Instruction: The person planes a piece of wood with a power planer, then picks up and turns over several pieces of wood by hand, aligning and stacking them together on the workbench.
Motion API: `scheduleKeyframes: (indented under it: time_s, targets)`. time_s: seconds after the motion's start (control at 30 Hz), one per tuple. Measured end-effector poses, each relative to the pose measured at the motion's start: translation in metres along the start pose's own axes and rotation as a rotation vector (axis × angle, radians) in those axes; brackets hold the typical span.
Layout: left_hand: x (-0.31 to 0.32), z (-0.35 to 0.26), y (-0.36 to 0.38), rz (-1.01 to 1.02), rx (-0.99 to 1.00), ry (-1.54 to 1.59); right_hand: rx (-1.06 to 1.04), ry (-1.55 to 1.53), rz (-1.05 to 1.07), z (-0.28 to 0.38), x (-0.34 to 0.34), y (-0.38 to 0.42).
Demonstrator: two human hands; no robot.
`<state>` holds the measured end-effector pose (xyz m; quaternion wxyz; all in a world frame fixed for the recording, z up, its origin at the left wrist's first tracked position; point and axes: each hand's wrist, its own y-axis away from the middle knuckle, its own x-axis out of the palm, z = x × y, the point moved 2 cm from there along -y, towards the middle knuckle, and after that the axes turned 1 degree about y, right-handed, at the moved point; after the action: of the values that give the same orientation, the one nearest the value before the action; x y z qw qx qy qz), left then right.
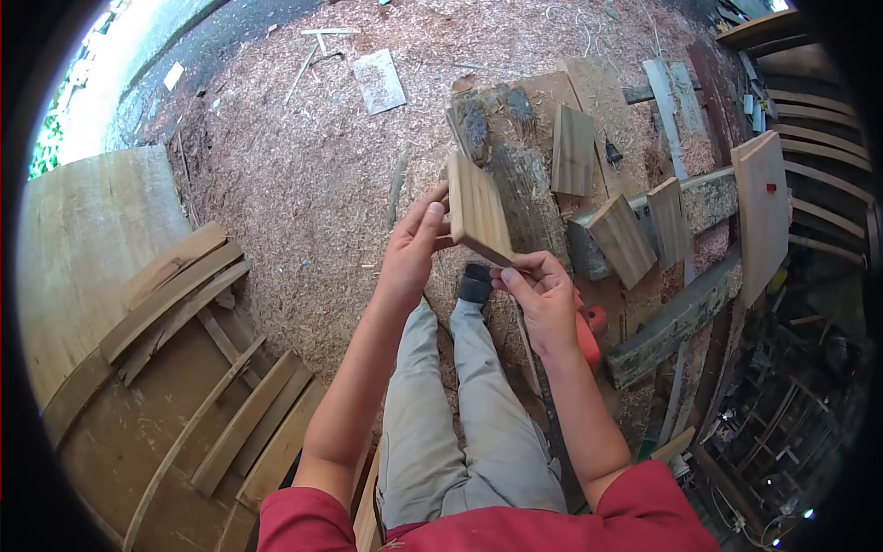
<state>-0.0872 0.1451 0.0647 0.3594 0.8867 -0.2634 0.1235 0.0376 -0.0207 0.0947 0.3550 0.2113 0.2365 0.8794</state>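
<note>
1. Both hands are closed on one wooden block (480,212), which is held up at a tilt in front of the person; clock directions below are read from it.
2. At 8 o'clock, the left hand (416,241) grips the block's left edge between thumb and fingers.
3. At 5 o'clock, the right hand (544,299) pinches the block's lower corner with thumb and fingertips.
4. At 6 o'clock, just below the block, is a dark-covered foot (475,283).
5. Toward 2 o'clock lies a similar loose block (573,152).
6. Near 3 o'clock, two smaller pieces, a wider one (622,241) and a narrower one (669,221), rest at a weathered beam (712,204); a broad board (763,216) stands beyond them.
7. Between 4 and 5 o'clock, a red object (588,340) shows partly behind the right forearm.
8. At 11 o'clock, a pale sheet (379,81) lies on shavings (303,184) covering the ground.
</note>
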Motion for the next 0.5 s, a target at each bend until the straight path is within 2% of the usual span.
scheduleKeyframes:
  time_s: [0.03, 0.07, 0.17, 0.2, 0.3, 0.33, 0.43, 0.47, 0.5]
  targets:
    - [0.001, 0.005, -0.003, 0.004, -0.007, -0.008, -0.024, 0.019, -0.030, 0.000, 0.007, -0.002]
    - [0.003, 0.013, -0.010, -0.042, -0.149, 0.069, -0.046, 0.037, -0.060, 0.000, 0.012, -0.003]
    - [0.032, 0.021, -0.023, 0.058, 0.111, -0.186, -0.064, 0.026, -0.130, -0.017, 0.011, -0.018]
    - [0.040, 0.025, -0.029, -0.017, 0.093, -0.085, -0.033, -0.079, -0.124, -0.020, 0.010, -0.022]
    - [0.039, 0.026, -0.041, 0.114, -0.066, -0.344, -0.051, -0.154, -0.186, -0.020, 0.006, -0.020]
    - [0.041, 0.025, -0.039, 0.097, -0.025, -0.411, -0.160, -0.100, -0.239, -0.017, 0.007, -0.018]
    - [0.037, 0.030, -0.032, 0.169, 0.049, -0.475, -0.183, -0.088, -0.144, 0.004, -0.002, -0.015]
    - [0.036, 0.030, -0.026, 0.183, 0.106, -0.468, -0.129, -0.159, -0.099, -0.002, -0.012, -0.018]
    - [0.032, 0.033, -0.025, 0.198, -0.012, -0.304, -0.143, -0.038, -0.067, -0.001, -0.012, -0.019]
